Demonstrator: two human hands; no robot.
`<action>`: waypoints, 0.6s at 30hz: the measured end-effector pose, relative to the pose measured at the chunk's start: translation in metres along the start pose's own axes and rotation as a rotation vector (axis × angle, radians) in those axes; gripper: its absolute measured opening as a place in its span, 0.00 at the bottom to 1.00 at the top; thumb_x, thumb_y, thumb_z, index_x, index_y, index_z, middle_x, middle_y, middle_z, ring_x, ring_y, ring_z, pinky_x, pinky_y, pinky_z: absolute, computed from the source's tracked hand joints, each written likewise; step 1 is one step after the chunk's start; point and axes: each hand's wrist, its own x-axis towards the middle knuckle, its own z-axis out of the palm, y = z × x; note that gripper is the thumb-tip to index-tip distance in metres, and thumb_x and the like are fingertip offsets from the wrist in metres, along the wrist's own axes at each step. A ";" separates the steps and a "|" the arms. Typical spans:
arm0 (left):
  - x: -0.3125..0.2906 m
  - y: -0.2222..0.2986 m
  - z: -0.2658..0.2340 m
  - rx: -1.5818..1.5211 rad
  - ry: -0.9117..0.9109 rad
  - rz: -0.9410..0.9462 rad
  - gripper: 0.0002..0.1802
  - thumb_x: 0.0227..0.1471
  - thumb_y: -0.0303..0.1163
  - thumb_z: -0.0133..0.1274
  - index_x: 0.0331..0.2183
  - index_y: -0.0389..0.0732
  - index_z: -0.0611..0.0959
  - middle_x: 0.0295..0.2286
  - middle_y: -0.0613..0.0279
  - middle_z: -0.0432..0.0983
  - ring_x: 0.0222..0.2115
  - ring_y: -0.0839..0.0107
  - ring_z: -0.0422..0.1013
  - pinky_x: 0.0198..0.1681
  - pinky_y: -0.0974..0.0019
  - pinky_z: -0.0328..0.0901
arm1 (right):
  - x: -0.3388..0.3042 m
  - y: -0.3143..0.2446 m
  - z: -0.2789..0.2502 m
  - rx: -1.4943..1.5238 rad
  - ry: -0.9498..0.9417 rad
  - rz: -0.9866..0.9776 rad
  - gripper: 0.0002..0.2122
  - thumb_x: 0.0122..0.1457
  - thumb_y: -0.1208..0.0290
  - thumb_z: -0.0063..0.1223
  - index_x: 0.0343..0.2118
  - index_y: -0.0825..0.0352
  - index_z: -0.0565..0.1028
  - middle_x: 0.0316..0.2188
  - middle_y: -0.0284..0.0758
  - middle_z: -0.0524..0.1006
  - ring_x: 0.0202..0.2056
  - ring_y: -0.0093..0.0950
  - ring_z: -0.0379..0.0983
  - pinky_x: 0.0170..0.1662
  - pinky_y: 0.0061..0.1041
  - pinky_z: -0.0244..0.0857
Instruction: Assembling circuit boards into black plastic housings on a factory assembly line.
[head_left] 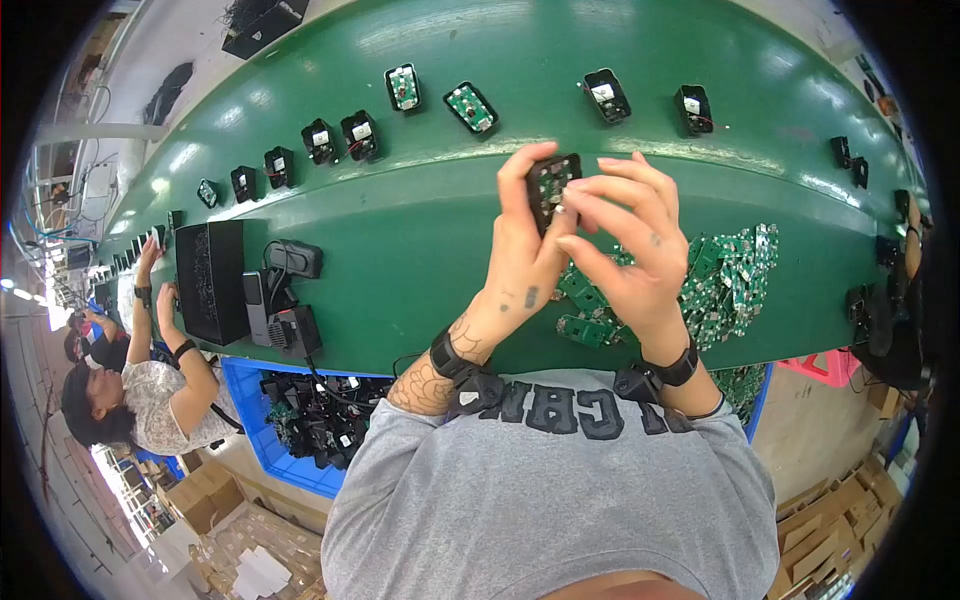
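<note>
White rectangular labels show on several small black housings on the green conveyor belt [420,250]: one on a housing at far right centre [606,95], one further right [693,106], one on a housing left of centre [361,133] and one beside it [319,140]. Brown cardboard cartons [825,530] stand stacked at near right, below the belt edge. More brown cartons [205,495] stand at near left, with flat white cardboard pieces [262,570] lying in front of them. No signs or lit screens can be made out.
</note>
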 end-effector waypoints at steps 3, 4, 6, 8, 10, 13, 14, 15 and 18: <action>0.001 0.000 0.002 0.134 -0.028 0.080 0.33 0.54 0.23 0.49 0.57 0.44 0.53 0.38 0.51 0.73 0.35 0.67 0.74 0.36 0.64 0.70 | -0.005 0.009 0.008 0.030 0.063 0.037 0.13 0.44 0.77 0.63 0.36 0.63 0.81 0.32 0.33 0.80 0.46 0.34 0.71 0.58 0.47 0.57; 0.000 -0.003 0.001 -0.038 -0.071 0.048 0.36 0.52 0.22 0.51 0.57 0.44 0.52 0.41 0.50 0.71 0.38 0.66 0.73 0.39 0.63 0.70 | -0.006 0.014 0.008 0.076 0.080 0.029 0.12 0.46 0.78 0.62 0.36 0.63 0.81 0.30 0.32 0.80 0.46 0.34 0.71 0.58 0.46 0.57; -0.004 0.000 -0.004 -0.409 -0.126 -0.165 0.41 0.49 0.20 0.52 0.58 0.45 0.48 0.47 0.49 0.67 0.46 0.67 0.67 0.46 0.64 0.68 | -0.003 0.015 0.007 0.143 0.073 0.065 0.09 0.52 0.77 0.58 0.38 0.66 0.81 0.27 0.32 0.80 0.45 0.34 0.71 0.58 0.46 0.57; -0.001 0.005 -0.010 -0.439 -0.106 -0.325 0.39 0.48 0.23 0.49 0.57 0.46 0.50 0.35 0.57 0.69 0.29 0.77 0.69 0.26 0.75 0.65 | -0.001 0.016 0.007 0.354 -0.006 0.215 0.09 0.57 0.75 0.53 0.39 0.69 0.80 0.28 0.32 0.80 0.46 0.33 0.71 0.58 0.46 0.56; 0.001 0.007 -0.015 -0.566 -0.125 -0.376 0.37 0.47 0.22 0.48 0.56 0.46 0.52 0.32 0.59 0.67 0.23 0.79 0.65 0.22 0.77 0.62 | 0.000 0.019 0.006 0.332 -0.052 0.164 0.11 0.60 0.74 0.48 0.42 0.71 0.79 0.29 0.32 0.79 0.46 0.34 0.70 0.59 0.45 0.56; 0.006 0.002 -0.023 -0.660 -0.217 -0.408 0.34 0.48 0.23 0.47 0.54 0.46 0.53 0.31 0.58 0.68 0.20 0.74 0.68 0.16 0.78 0.60 | 0.001 0.019 0.004 0.273 -0.127 0.061 0.11 0.61 0.76 0.47 0.44 0.70 0.78 0.30 0.33 0.78 0.47 0.35 0.69 0.59 0.45 0.55; 0.007 0.000 -0.023 -0.630 -0.290 -0.390 0.32 0.48 0.23 0.47 0.53 0.44 0.53 0.32 0.55 0.70 0.23 0.67 0.75 0.15 0.78 0.61 | 0.000 0.017 0.004 0.303 -0.113 0.122 0.11 0.60 0.77 0.46 0.42 0.70 0.78 0.29 0.33 0.78 0.48 0.37 0.68 0.59 0.44 0.54; 0.005 0.002 -0.022 -0.632 -0.292 -0.391 0.32 0.48 0.23 0.47 0.53 0.44 0.53 0.32 0.55 0.70 0.23 0.67 0.75 0.15 0.78 0.61 | 0.000 0.016 0.003 0.334 -0.099 0.184 0.11 0.60 0.78 0.44 0.41 0.70 0.78 0.29 0.33 0.78 0.49 0.38 0.68 0.59 0.43 0.53; 0.004 0.005 -0.018 -0.818 -0.208 -0.509 0.29 0.49 0.25 0.46 0.52 0.44 0.55 0.33 0.52 0.71 0.23 0.65 0.77 0.12 0.79 0.59 | -0.006 0.023 0.000 0.473 -0.127 0.253 0.09 0.59 0.77 0.43 0.31 0.69 0.77 0.31 0.35 0.77 0.53 0.42 0.64 0.60 0.43 0.50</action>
